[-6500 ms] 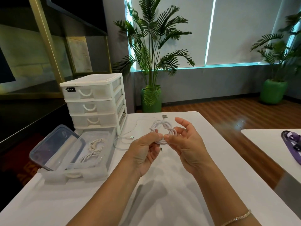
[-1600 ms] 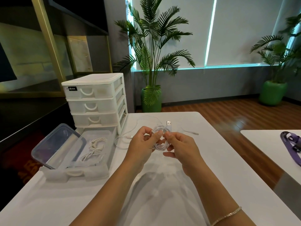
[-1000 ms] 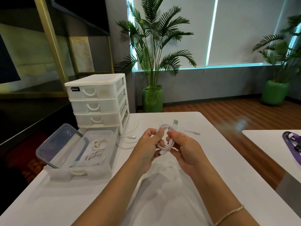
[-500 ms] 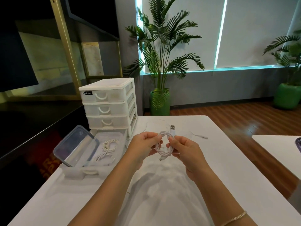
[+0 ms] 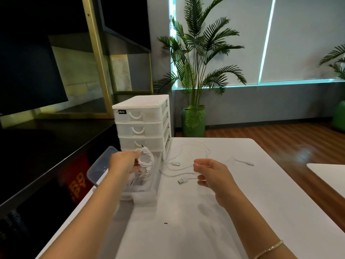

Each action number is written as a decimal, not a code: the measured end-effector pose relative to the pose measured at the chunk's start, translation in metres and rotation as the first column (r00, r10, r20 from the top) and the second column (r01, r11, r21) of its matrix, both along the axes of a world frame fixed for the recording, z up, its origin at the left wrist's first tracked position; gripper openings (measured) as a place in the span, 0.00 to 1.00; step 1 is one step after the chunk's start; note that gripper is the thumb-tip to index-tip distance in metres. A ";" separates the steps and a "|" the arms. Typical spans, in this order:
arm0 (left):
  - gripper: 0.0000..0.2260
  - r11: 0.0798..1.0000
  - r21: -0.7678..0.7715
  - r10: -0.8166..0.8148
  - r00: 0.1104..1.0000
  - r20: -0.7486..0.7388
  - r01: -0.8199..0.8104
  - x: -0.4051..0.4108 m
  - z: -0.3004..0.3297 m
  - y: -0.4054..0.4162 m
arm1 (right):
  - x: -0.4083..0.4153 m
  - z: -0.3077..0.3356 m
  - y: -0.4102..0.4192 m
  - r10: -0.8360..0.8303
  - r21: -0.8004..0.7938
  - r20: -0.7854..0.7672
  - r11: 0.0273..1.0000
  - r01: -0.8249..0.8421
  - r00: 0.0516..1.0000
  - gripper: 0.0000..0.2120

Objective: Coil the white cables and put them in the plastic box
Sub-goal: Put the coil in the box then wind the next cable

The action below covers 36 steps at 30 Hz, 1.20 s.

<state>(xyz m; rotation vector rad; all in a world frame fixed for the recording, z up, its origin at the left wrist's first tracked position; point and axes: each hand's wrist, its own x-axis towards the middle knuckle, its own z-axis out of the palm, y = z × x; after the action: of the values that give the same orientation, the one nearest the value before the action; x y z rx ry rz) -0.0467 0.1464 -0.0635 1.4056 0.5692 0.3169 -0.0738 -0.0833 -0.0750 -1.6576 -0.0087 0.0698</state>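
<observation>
The left hand (image 5: 124, 163) pinches a coiled white cable (image 5: 146, 158) above the plastic box (image 5: 147, 193) near the surface's (image 5: 214, 221) left edge; the right hand (image 5: 212, 175) hangs empty, fingers loosely spread.

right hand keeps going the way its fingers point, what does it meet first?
Probably the loose white cable on the table: the right hand hovers open, fingers aimed left toward it. Depth unclear; it may pass above.
</observation>
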 end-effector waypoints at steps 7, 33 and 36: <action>0.10 0.963 0.259 0.099 0.990 -0.099 -0.071 0.002 -0.014 0.007 | -0.002 0.000 0.002 0.008 -0.003 0.000 1.000 -0.008 1.000 0.06; 0.11 0.300 0.921 0.275 0.902 -0.334 0.250 -0.006 -0.018 -0.008 | -0.005 -0.001 -0.004 0.038 -0.006 -0.012 0.999 -0.038 0.999 0.04; 0.12 0.306 0.915 0.261 0.901 -0.347 0.263 -0.004 -0.017 -0.006 | -0.005 0.000 -0.003 0.049 -0.018 -0.011 0.999 -0.050 0.999 0.06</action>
<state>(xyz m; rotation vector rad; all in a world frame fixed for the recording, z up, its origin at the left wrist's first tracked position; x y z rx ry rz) -0.0507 0.1405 -0.0806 2.7574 0.7983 0.3520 -0.0786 -0.0861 -0.0752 -1.6754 -0.0411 0.1168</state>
